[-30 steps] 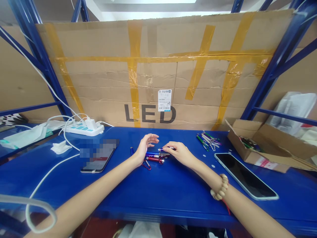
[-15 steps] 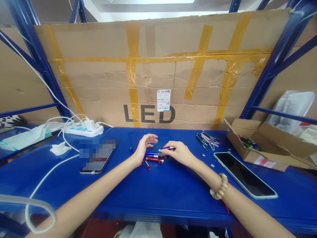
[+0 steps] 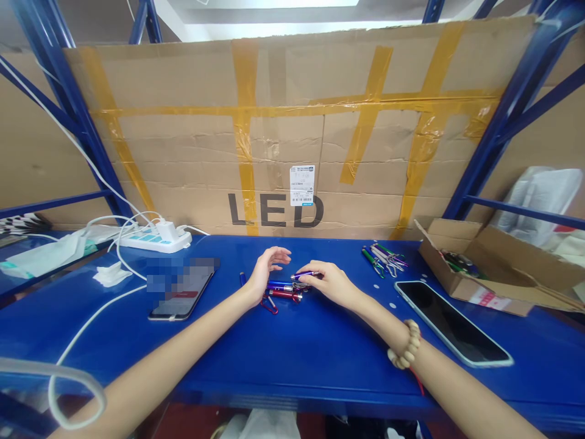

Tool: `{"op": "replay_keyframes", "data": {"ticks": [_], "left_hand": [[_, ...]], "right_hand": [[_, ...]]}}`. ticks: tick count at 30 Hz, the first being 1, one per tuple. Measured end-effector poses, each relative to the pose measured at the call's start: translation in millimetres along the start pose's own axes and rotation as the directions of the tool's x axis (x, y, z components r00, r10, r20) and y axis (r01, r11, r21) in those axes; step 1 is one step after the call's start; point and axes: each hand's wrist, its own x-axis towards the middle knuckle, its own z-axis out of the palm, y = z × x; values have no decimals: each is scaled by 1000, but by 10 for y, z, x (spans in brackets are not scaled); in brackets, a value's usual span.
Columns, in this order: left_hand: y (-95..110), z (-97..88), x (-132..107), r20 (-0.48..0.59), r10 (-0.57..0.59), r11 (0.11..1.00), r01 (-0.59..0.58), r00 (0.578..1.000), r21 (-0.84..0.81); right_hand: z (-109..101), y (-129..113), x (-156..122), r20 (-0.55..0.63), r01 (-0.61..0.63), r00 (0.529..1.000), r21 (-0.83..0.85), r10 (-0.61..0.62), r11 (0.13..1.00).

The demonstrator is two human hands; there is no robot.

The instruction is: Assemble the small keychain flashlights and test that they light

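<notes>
A small pile of keychain penlights in blue, red and purple lies on the blue shelf, mid-table. My right hand pinches a purple penlight by its end, just above the pile. My left hand hovers left of the pile with fingers curled loosely apart, holding nothing. A beaded bracelet sits on my right wrist.
A phone lies at left, a larger dark phone at right. More penlights lie at the back right beside an open cardboard box. A power strip with white cables sits at the back left. A taped cardboard sheet forms the back wall.
My right hand has lifted the purple penlight slightly off the pile. My left hand has barely moved.
</notes>
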Motion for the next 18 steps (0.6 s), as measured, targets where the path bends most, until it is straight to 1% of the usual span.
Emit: {"op": "replay_keyframes", "data": {"ticks": [7,18], "left_hand": [[-10,5,0,6,19,1000,-19,1000,16],[-2,6,-7,2,13,1000,-13,1000,15]], "right_hand": [[2,14,12,-17,7,1000,-15,-7,1000],[-1,14,5,-7,-5,1000,-12,5,1000]]}}
